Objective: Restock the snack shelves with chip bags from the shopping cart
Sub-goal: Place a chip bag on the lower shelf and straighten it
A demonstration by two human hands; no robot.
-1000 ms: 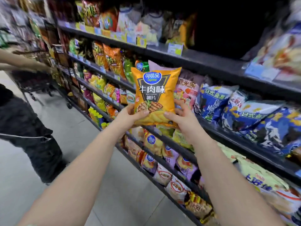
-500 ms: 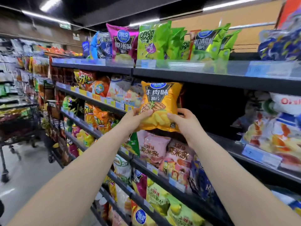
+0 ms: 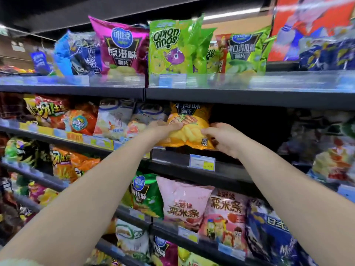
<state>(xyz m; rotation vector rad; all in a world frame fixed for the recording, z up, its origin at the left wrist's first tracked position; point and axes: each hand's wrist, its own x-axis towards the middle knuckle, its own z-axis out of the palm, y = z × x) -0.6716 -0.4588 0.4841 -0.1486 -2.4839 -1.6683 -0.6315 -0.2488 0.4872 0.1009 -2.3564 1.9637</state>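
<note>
On the second shelf [image 3: 172,167] from the top, we find the orange chip bag [image 3: 190,118] upright at the front edge, its top tucked under the shelf above. We record both hands curled on its lower half. The left hand [image 3: 163,129] grips the left side, and the right hand [image 3: 224,139] pinches the lower right corner. White bags [image 3: 115,120] sit just beside it on the left, and a dark gap lies to its right. A price tag [image 3: 202,162] hangs just below.

Chip bag [image 3: 189,129] on shelf [image 3: 172,160], between hands [image 3: 222,139].
</note>
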